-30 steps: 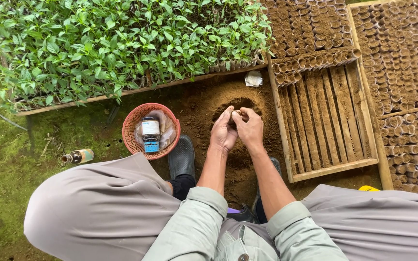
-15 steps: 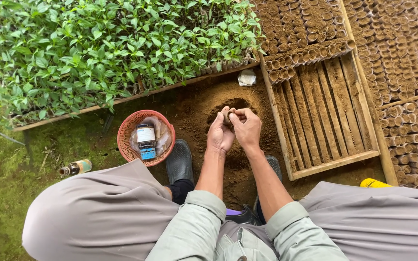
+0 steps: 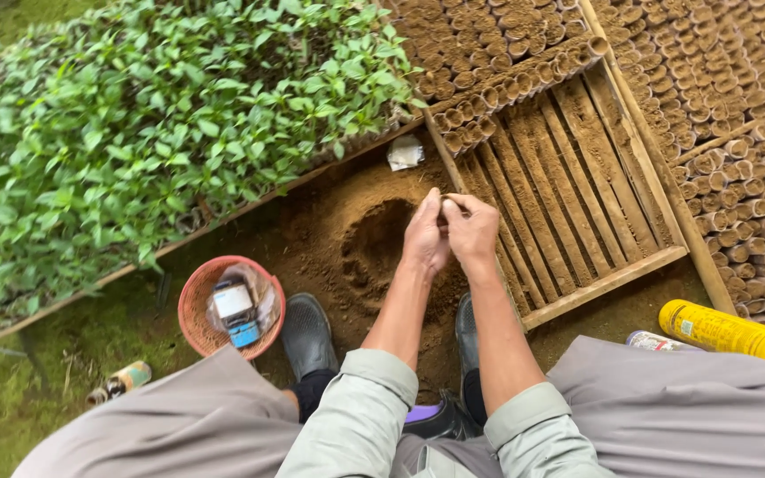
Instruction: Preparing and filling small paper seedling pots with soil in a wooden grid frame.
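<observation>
Two hands pinched together over a hollow in the soil heap, a small pot between them.

From the head camera: the left hand [image 3: 424, 235] and right hand [image 3: 471, 228] meet just above the soil heap [image 3: 347, 239], fingers closed around what looks like a small rolled pot [image 3: 447, 205], though so little of it shows that I can't be sure. The wooden tray [image 3: 568, 190] lies just right of the heap, its near part bare slats, rows of filled pots [image 3: 524, 75] at its far end. Left of the heap sits a red basket [image 3: 197, 305]; beyond it a bed of green seedlings [image 3: 161, 124]. The risk I see: a thin pot squeezed too hard could crumple or spill its soil, and set loosely on those slats it might tip, since no neighbour props it there.
</observation>
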